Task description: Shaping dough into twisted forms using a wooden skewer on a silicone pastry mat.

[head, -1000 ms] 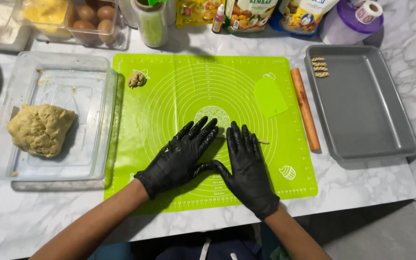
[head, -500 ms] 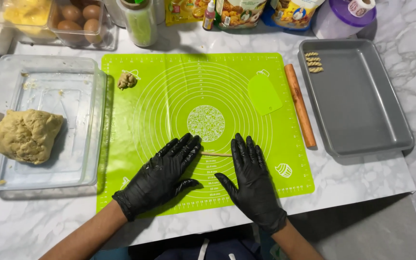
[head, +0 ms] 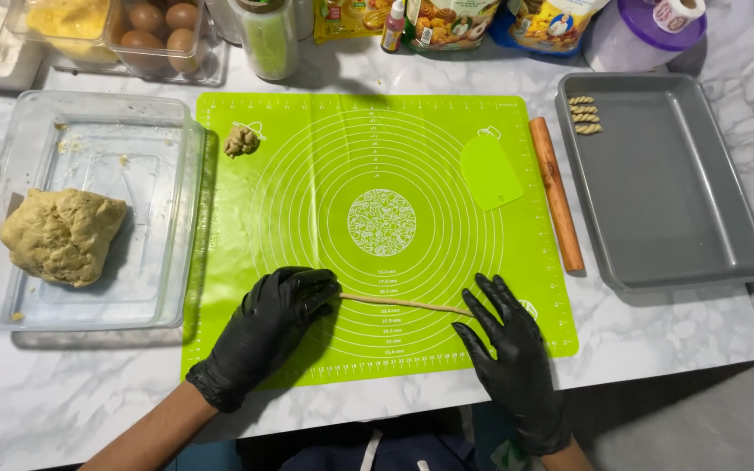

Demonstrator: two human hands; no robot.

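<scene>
Both my hands wear black gloves and lie flat on a green silicone mat (head: 307, 174). Between them stretches a thin rope of dough (head: 403, 303), lying left to right near the mat's front. My left hand (head: 277, 318) presses on the rope's left end with its fingers spread. My right hand (head: 508, 344) rests palm down on the rope's right end. A small lump of dough (head: 242, 139) sits at the mat's far left corner.
A clear plastic tub (head: 167, 201) at the left holds a big dough ball (head: 63, 234). A green scraper (head: 490, 170) and wooden rolling pin (head: 557, 192) lie at the mat's right. A grey baking tray (head: 682, 218) holds several twisted dough pieces (head: 585, 114). Eggs, a bottle and packets line the back.
My hands have slid apart and toward me on the mat. The dough between them has grown into a long thin rope.
</scene>
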